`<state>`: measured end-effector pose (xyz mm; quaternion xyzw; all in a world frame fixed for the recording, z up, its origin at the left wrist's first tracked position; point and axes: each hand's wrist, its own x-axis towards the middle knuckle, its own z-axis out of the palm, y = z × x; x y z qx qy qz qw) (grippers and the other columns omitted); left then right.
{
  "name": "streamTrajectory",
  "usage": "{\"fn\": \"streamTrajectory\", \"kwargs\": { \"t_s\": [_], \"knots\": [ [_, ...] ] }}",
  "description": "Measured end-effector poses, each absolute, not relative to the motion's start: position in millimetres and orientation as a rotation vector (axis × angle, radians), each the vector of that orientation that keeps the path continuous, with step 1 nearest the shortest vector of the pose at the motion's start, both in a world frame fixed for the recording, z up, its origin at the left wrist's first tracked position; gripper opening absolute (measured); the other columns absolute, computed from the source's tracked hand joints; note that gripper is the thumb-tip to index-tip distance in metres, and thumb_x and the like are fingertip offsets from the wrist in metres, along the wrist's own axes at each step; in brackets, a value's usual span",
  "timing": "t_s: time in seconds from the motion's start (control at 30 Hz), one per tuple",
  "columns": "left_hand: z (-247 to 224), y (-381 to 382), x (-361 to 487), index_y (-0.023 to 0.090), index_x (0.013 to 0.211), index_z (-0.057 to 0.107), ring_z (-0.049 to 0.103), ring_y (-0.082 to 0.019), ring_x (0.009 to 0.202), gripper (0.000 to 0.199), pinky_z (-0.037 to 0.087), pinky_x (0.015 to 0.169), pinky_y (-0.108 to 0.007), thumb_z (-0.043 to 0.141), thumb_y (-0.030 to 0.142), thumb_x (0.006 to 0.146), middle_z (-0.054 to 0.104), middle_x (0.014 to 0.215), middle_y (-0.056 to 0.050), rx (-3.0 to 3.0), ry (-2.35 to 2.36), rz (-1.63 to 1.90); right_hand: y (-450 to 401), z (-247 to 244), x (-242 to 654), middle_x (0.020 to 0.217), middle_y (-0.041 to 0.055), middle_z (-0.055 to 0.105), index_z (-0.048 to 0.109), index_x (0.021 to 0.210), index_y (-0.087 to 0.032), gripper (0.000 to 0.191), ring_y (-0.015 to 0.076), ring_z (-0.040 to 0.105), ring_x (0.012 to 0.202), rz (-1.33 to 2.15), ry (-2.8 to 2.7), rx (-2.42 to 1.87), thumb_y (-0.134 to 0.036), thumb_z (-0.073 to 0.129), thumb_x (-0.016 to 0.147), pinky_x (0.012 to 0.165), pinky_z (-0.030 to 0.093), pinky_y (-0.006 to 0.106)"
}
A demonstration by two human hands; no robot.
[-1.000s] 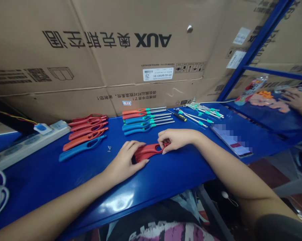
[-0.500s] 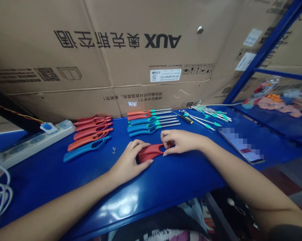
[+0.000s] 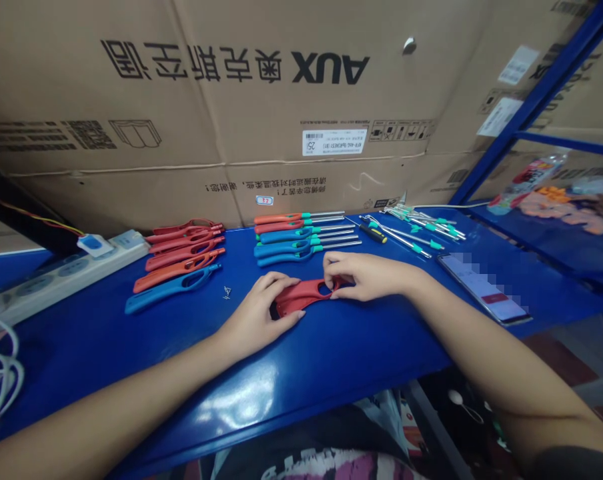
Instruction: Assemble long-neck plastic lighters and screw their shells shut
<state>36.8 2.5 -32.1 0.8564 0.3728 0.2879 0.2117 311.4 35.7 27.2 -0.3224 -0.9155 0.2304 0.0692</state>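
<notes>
Between my hands a red lighter handle [image 3: 301,295] lies just over the blue table, its trigger loop toward the right. My left hand [image 3: 261,308] is closed round its wide end, thumb along the near edge. At the loop end, my right hand [image 3: 359,277] pinches the handle's narrow tip; the fingers hide part of it. Beyond them is a row of lighters with metal rods [image 3: 286,250], blue, red and orange. To the left lie several handles without rods [image 3: 181,275], and close by are small screws [image 3: 227,292].
A screwdriver [image 3: 373,232] and several loose metal rods with green parts [image 3: 421,223] lie at the back right. A phone [image 3: 484,287] is at the right. The left side holds a power strip [image 3: 66,270] and white cable [image 3: 1,380]. A large carton [image 3: 261,147] stands behind.
The camera view has shifted slightly. The red handle has turned a little in my hands, showing more of its broad side and loop. Both hands keep their grip.
</notes>
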Motion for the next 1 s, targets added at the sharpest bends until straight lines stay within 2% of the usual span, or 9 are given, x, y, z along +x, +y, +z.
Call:
{"fn": "streamTrajectory", "kwargs": {
  "t_s": [0.17,0.37,0.57,0.7,0.8,0.9,1.0],
  "knots": [
    [-33,3,36,0.022,0.132,0.056,0.057,-0.025,0.122,0.042,0.048,0.108,-0.044,0.066,0.033,0.093,0.061,0.127,-0.008,2.399,1.015,0.81,36,34,316,0.097,0.0052,0.057,0.065,0.089,-0.016,0.014,0.0163,0.054,0.085,0.693,-2.693,-0.923,-0.028,0.061,0.095,0.078,0.044,0.029],
    [-32,5,36,0.022,0.13,0.059,0.06,-0.024,0.118,0.036,0.05,0.104,-0.043,0.063,0.028,0.095,0.064,0.125,-0.008,2.38,1.015,0.819,34,38,317,0.097,0.0062,0.058,0.062,0.09,-0.017,0.014,0.0173,0.055,0.085,0.655,-2.688,-0.941,-0.027,0.056,0.097,0.079,0.044,0.03],
    [-33,6,36,0.022,0.126,0.062,0.064,-0.025,0.114,0.031,0.053,0.099,-0.043,0.06,0.03,0.096,0.069,0.123,-0.008,2.358,1.037,0.862,36,32,315,0.097,0.0072,0.059,0.057,0.094,-0.017,0.015,0.0176,0.053,0.085,0.572,-2.627,-0.992,-0.024,0.046,0.101,0.081,0.043,0.032],
    [-33,6,36,0.022,0.124,0.063,0.066,-0.026,0.112,0.031,0.054,0.098,-0.044,0.06,0.031,0.095,0.071,0.12,-0.008,2.358,1.057,0.868,37,32,314,0.09,0.0027,0.059,0.062,0.09,-0.016,0.019,0.0133,0.05,0.074,0.75,-2.643,-0.875,-0.035,0.066,0.092,0.069,0.041,0.026],
    [-32,6,36,0.022,0.124,0.064,0.066,-0.026,0.112,0.031,0.054,0.098,-0.044,0.06,0.031,0.095,0.071,0.12,-0.008,2.364,1.064,0.864,36,31,311,0.091,0.0019,0.057,0.067,0.087,-0.016,0.026,0.0126,0.051,0.075,0.827,-2.74,-0.828,-0.04,0.079,0.081,0.067,0.041,0.024],
    [-31,6,37,0.022,0.124,0.063,0.066,-0.026,0.113,0.031,0.054,0.099,-0.043,0.06,0.032,0.094,0.07,0.121,-0.008,2.364,1.069,0.856,36,28,309,0.089,0.0024,0.059,0.069,0.087,-0.016,0.016,0.0125,0.054,0.076,0.798,-2.759,-0.839,-0.032,0.071,0.089,0.068,0.042,0.024],
    [-31,7,37,0.022,0.127,0.061,0.066,-0.026,0.115,0.033,0.054,0.101,-0.042,0.059,0.033,0.095,0.069,0.124,-0.008,2.358,1.072,0.871,41,29,313,0.088,0.0045,0.065,0.07,0.091,-0.015,0.016,0.0142,0.059,0.078,0.697,-2.628,-0.835,-0.028,0.062,0.095,0.073,0.045,0.026]
  ]
}}
